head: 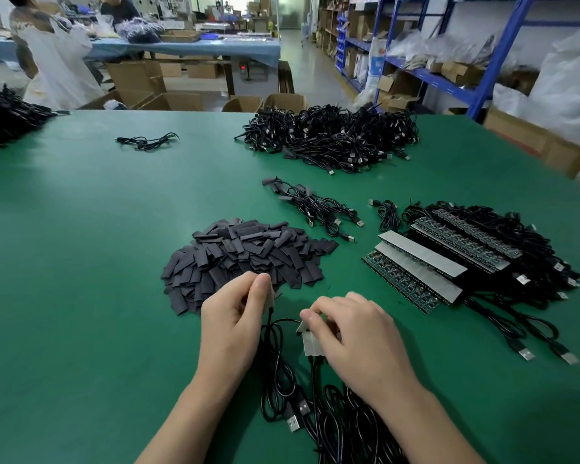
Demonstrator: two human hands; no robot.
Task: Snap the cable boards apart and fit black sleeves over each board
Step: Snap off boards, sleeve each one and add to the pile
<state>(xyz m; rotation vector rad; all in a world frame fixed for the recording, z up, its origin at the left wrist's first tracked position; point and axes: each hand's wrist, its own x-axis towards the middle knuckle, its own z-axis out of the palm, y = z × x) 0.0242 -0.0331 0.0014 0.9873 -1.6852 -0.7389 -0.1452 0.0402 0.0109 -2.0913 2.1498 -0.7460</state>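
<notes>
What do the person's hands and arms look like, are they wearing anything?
Both the left hand and right hand are bare: no gloves, rings or watch. The forearms are bare too, with no sleeves in view. Visible nails look short and unpainted.

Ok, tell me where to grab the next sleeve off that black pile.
Probably a loose sleeve on the pile's near-left fringe: it lies flat, not buried. Pinch one short end across its flat faces, coming from your near side, so the other end stays open.
</notes>
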